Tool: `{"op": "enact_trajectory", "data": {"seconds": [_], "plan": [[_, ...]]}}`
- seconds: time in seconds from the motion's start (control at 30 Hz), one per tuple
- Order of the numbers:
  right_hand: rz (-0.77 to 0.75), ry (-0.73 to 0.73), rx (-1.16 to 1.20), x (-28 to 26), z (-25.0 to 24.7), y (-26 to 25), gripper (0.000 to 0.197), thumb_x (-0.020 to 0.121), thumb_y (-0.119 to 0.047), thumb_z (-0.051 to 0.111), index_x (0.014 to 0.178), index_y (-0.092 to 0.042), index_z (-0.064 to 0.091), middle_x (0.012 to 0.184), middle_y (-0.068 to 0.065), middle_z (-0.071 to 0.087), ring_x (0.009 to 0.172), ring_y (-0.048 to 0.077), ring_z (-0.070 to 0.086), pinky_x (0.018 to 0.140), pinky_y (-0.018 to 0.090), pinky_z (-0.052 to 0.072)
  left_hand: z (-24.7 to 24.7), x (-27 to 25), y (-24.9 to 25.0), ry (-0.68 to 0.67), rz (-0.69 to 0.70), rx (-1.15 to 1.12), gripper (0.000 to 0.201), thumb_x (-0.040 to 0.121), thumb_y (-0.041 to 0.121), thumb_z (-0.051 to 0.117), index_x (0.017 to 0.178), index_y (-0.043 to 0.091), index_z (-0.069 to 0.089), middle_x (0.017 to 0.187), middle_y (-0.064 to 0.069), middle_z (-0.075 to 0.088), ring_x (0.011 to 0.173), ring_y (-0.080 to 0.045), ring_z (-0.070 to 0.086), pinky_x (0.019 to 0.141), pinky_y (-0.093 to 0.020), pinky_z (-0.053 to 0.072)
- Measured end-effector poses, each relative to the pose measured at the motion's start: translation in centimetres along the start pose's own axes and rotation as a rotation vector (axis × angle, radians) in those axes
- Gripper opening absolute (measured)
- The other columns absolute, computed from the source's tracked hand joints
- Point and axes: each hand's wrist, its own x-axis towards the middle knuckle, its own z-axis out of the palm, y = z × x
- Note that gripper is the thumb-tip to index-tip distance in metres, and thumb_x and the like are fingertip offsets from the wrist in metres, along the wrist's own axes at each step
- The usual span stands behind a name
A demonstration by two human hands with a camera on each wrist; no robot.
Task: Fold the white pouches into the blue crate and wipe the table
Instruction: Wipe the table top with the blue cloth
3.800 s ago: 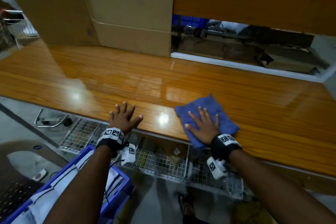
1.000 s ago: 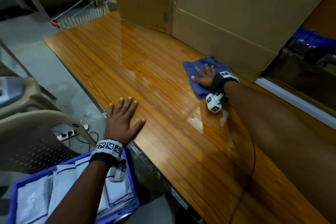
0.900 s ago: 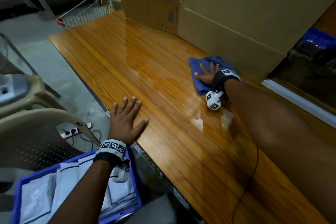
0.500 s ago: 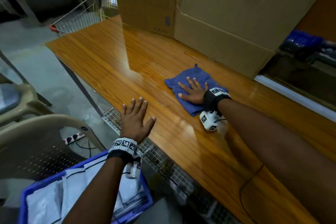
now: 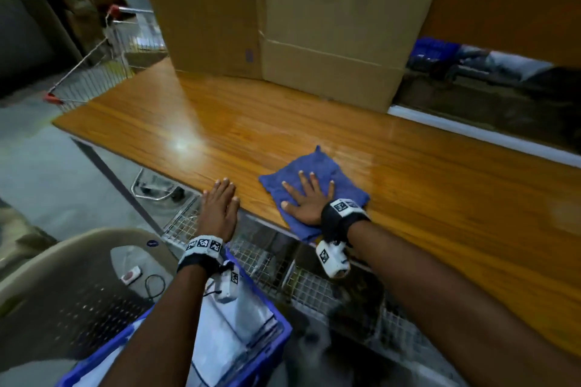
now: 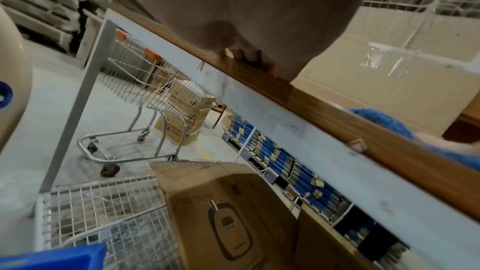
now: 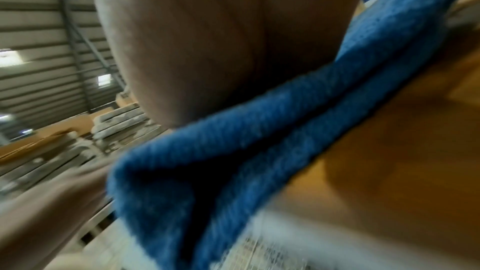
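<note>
A blue cloth [image 5: 317, 173] lies on the wooden table [image 5: 440, 185] at its near edge, one corner hanging over. My right hand [image 5: 306, 195] presses flat on it with fingers spread. The right wrist view shows the cloth [image 7: 259, 151] folded under my palm, blurred. My left hand [image 5: 220, 204] rests flat on the table's near edge, left of the cloth, holding nothing; the left wrist view shows its fingertips [image 6: 246, 56] on the edge. The blue crate [image 5: 261, 355] sits below at the lower left, with white pouches [image 5: 232, 333] inside.
Large cardboard boxes [image 5: 283, 25] stand along the table's far side. Wire baskets [image 5: 283, 267] and a cardboard box [image 6: 228, 208] sit under the table. A beige plastic chair [image 5: 63, 286] is at the left, a shopping cart [image 5: 91, 78] beyond the table's left end.
My right hand has dragged the cloth from beside the cardboard boxes back to the table's near edge. My left hand has stayed on the near edge.
</note>
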Motion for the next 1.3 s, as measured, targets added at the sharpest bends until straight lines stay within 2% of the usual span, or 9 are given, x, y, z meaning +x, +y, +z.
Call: {"op": "enact_trajectory", "data": {"seconds": [0.17, 0.37, 0.47, 0.53, 0.63, 0.7, 0.93, 1.17, 1.3], "plan": [[-0.103, -0.01, -0.021, -5.3, 2.4, 1.7, 0.068, 0.09, -0.077, 0.014, 0.151, -0.051, 0.001, 0.162, -0.009, -0.02, 0.148, 0.022, -0.024, 0.109, 0.065, -0.014, 0.5, 0.1, 1.3, -0.013, -0.079, 0.094, 0.039, 0.102, 0.027, 0.048, 0.133, 0.007, 0.057, 0.156, -0.011, 0.038, 0.147, -0.029, 0.027, 0.121, -0.052, 0.014], [0.35, 0.089, 0.103, -13.6, 2.8, 14.4, 0.068, 0.091, -0.074, 0.018, 0.151, -0.05, -0.002, 0.162, -0.008, -0.019, 0.15, 0.02, -0.017, 0.112, 0.064, -0.009, 2.9, -1.2, 9.4, -0.114, -0.034, 0.059, 0.035, 0.085, 0.046, 0.054, 0.077, 0.012, 0.059, 0.106, -0.018, 0.06, 0.113, -0.04, 0.054, 0.099, -0.055, 0.042], [0.544, 0.125, 0.171, -17.4, 3.2, 19.4, 0.067, 0.095, -0.071, 0.022, 0.153, -0.046, 0.0, 0.163, -0.006, -0.018, 0.15, 0.022, -0.015, 0.113, 0.065, -0.005, 6.2, -2.7, 15.2, -0.136, 0.002, -0.086, 0.049, 0.079, 0.049, 0.056, 0.092, 0.006, 0.074, 0.11, -0.018, 0.066, 0.11, -0.037, 0.058, 0.095, -0.043, 0.048], [0.472, 0.133, 0.111, -19.8, 3.7, 20.1, 0.069, 0.093, -0.073, 0.019, 0.153, -0.046, -0.002, 0.163, -0.005, -0.016, 0.151, 0.023, -0.013, 0.114, 0.064, -0.003, 8.7, -3.6, 19.3, -0.194, 0.029, -0.145, 0.049, 0.079, 0.052, 0.061, 0.099, 0.01, 0.076, 0.108, -0.012, 0.069, 0.106, -0.034, 0.06, 0.093, -0.04, 0.049], [0.343, 0.104, 0.044, -24.1, 5.2, 21.6, 0.091, 0.068, -0.086, -0.013, 0.151, -0.049, -0.006, 0.163, -0.005, -0.017, 0.15, 0.023, -0.014, 0.114, 0.064, -0.004, 12.1, -5.3, 25.2, -0.259, 0.009, -0.284, 0.043, 0.076, 0.05, 0.07, 0.1, 0.016, 0.078, 0.097, -0.006, 0.075, 0.097, -0.025, 0.068, 0.091, -0.04, 0.054], [0.449, 0.155, 0.101, -27.9, 6.0, 25.5, 0.106, 0.056, -0.09, -0.025, 0.151, -0.05, -0.001, 0.163, -0.007, -0.014, 0.151, 0.022, -0.013, 0.115, 0.063, -0.004, 13.9, -6.5, 28.9, -0.296, -0.027, -0.352, 0.046, 0.071, 0.055, 0.07, 0.099, 0.019, 0.078, 0.089, -0.001, 0.077, 0.091, -0.02, 0.07, 0.088, -0.041, 0.057], [0.989, 0.234, 0.371, -40.8, 7.1, 41.9, 0.072, 0.091, -0.076, 0.02, 0.153, -0.046, -0.003, 0.163, -0.004, -0.017, 0.15, 0.024, -0.016, 0.114, 0.064, -0.004, 17.4, -10.0, 36.5, -0.399, 0.036, -0.184, 0.044, 0.063, 0.066, 0.069, 0.093, 0.034, 0.073, 0.087, 0.009, 0.073, 0.096, -0.023, 0.067, 0.089, -0.045, 0.053], [0.657, 0.148, 0.28, -37.5, 5.7, 40.8, 0.069, 0.093, -0.075, 0.019, 0.151, -0.049, -0.007, 0.161, -0.008, -0.023, 0.149, 0.022, -0.021, 0.113, 0.062, -0.01, 18.7, -9.9, 40.3, -0.397, 0.052, -0.089, 0.061, 0.065, 0.068, 0.075, 0.113, 0.031, 0.068, 0.094, 0.005, 0.073, 0.1, -0.026, 0.068, 0.092, -0.046, 0.052], [0.764, 0.175, 0.313, -40.8, 6.9, 46.5, 0.076, 0.087, -0.082, 0.016, 0.151, -0.048, -0.006, 0.162, -0.007, -0.02, 0.15, 0.024, -0.018, 0.113, 0.064, -0.006, 18.8, -9.2, 41.4, -0.425, -0.004, -0.087, 0.077, 0.065, 0.066, 0.078, 0.132, 0.031, 0.06, 0.124, 0.001, 0.07, 0.114, -0.026, 0.065, 0.102, -0.046, 0.049]]}}
